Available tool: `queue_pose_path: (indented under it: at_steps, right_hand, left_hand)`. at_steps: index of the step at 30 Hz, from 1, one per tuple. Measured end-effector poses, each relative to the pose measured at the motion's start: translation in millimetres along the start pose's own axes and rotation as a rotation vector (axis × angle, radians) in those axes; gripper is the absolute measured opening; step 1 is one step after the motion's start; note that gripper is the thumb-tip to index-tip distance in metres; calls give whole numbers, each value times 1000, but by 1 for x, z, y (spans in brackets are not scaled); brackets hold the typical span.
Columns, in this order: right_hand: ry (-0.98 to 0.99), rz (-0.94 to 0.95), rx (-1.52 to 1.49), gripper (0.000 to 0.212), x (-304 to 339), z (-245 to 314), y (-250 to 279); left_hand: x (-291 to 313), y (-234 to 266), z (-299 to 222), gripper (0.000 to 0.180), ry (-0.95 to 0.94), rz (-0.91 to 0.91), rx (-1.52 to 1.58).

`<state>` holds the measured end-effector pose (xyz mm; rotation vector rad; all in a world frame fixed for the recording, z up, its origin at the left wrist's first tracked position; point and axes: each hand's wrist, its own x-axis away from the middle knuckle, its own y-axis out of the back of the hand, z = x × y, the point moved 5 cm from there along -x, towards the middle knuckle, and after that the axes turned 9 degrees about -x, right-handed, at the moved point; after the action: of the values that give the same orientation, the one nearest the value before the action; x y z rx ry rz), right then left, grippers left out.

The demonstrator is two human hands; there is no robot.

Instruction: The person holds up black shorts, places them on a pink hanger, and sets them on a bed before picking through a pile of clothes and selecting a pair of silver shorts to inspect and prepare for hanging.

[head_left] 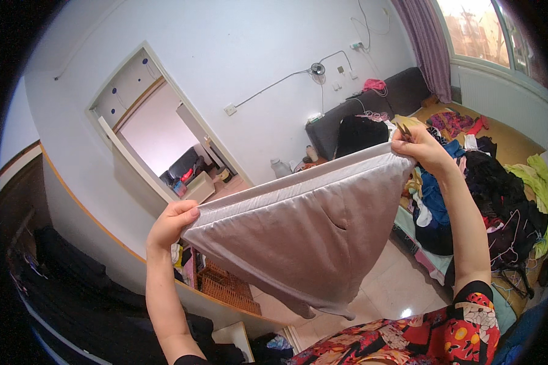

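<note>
A silvery-pink satin skirt [304, 243] with a wide gathered waistband is stretched in front of me, tilted up to the right. My left hand [173, 224] is closed on the waistband's left end, thumb on top. Higher up, my right hand [425, 148] pinches the other end. A small brown pronged thing [404, 132] shows at the right fingers; whether they hold it is unclear. Below the band the cloth hangs in loose folds, narrowing toward the bottom, with a small crease near its middle.
Piled clothes [493, 188] cover the bed at right, with wire hangers among them. A lime-green cloth [540, 194] lies at its edge. Dark garments [73, 286] hang at lower left, near a wicker basket [225, 291]. A doorway [158, 128] stands beyond, and a window at upper right.
</note>
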<state>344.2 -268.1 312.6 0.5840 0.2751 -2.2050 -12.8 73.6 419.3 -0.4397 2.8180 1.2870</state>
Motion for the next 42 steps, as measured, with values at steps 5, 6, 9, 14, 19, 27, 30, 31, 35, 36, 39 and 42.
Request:
queue_pose_path:
  at_steps: [5,6,9,14,19,27,30,31,35,36,39,42]
  right_hand:
    - [-8,43,5,16,-8,-1,-13]
    - [-11,51,2,16,-10,-4,-14]
    - [-47,63,-2,16,-14,-10,-19]
    - [-63,84,75,15,-20,-11,-25]
    - [-114,130,49,12,-26,-8,-48]
    - [44,202,78,14,-33,-5,-76]
    - [146,240,-8,25,-27,16,-128]
    - [58,268,-25,32,-25,19,-150]
    - [-26,422,-204,26,-20,10,-187]
    - [-77,482,-175,23,-20,6,-188]
    - [-66,333,-173,9,-23,12,-159]
    - [-25,225,-103,8,-29,18,-119]
  left_hand:
    - [-7,-12,-6,30,42,14,39]
    - [-8,-13,-4,30,50,-7,55]
    - [-7,-19,-12,29,53,-11,50]
    - [-25,-30,-14,22,23,8,96]
    - [-37,-43,-29,23,-24,140,147]
    - [-62,-63,-51,22,-110,206,261]
    - [-76,-78,-60,23,-173,247,201]
    - [-76,-81,-66,23,-167,246,160]
    - [-90,-100,-76,24,-143,243,121]
    - [-89,-99,-77,24,-151,245,121]
    - [-82,-93,-64,29,-79,264,-92]
    - [-72,-83,-47,31,-62,341,-92]
